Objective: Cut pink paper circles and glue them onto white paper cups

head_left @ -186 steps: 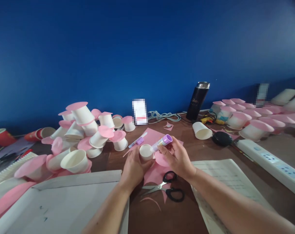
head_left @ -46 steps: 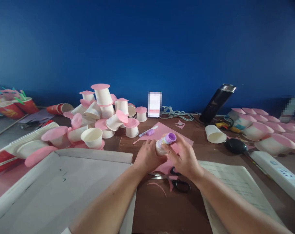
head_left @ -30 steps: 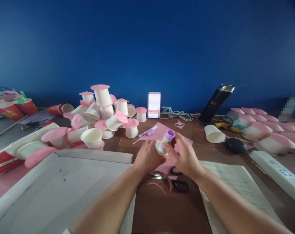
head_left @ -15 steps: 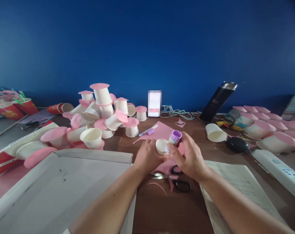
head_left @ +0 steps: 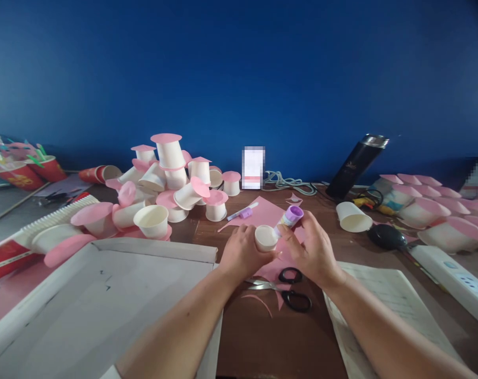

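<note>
My left hand [head_left: 241, 251] grips a small white paper cup [head_left: 265, 238], its flat bottom turned toward me. My right hand [head_left: 313, 250] holds a glue stick [head_left: 289, 218] with a purple end, its tip against the cup's right edge. Both hands hover over pink paper [head_left: 262, 213] on the brown table [head_left: 262, 337]. Black-handled scissors [head_left: 286, 288] lie just below my hands.
A heap of white cups with pink paper discs [head_left: 171, 184] lies at left; more such cups [head_left: 428, 210] stand at right. A black flask [head_left: 357, 164], a lying white cup [head_left: 352, 217], a power strip [head_left: 451, 273], white sheets [head_left: 84, 310] and a purple glue cap [head_left: 244, 212] are around.
The glue stick has slid from over the cup's middle out to its right edge. The view has shifted slightly.
</note>
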A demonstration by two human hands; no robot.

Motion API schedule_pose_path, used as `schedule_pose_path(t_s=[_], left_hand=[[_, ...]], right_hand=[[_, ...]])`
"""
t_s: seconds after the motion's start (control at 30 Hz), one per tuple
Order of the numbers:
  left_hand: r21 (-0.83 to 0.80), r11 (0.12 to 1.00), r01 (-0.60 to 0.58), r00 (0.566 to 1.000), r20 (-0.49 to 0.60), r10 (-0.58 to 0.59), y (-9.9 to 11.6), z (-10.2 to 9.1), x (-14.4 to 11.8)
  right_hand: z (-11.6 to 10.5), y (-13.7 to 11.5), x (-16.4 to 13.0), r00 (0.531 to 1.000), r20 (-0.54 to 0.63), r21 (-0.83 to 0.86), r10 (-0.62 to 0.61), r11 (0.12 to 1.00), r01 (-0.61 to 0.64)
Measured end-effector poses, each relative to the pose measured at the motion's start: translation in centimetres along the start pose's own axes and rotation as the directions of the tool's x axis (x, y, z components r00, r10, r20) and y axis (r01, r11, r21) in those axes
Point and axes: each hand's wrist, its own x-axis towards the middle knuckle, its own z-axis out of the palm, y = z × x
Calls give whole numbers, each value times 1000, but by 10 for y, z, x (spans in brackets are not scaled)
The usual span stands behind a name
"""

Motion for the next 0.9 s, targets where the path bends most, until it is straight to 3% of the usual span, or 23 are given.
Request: schedule_pose_path(t_s=[0.17, 0.33, 0.57, 0.7, 0.9], left_hand=[[-6, 1000, 22, 1000, 4, -22, 1, -1, 0], [-27, 999, 34, 999, -7, -35, 0, -2, 0], [23, 1000, 19, 1000, -22, -19, 1, 0, -1], [-3, 999, 32, 998, -57, -32, -1, 2, -1], [-75, 997, 7, 998, -62, -12, -5, 4, 0]], right_hand=[[-3, -2, 0, 997, 76, -28, 27, 999, -25], [-2, -2, -1, 997, -1, 69, 83, 994, -83], [-3, -5, -1, 996, 69, 110, 62, 992, -69], [-4, -3, 0, 994, 29, 55, 107, 993, -109], [-1, -3, -3, 988, 28, 153, 154, 976, -157]])
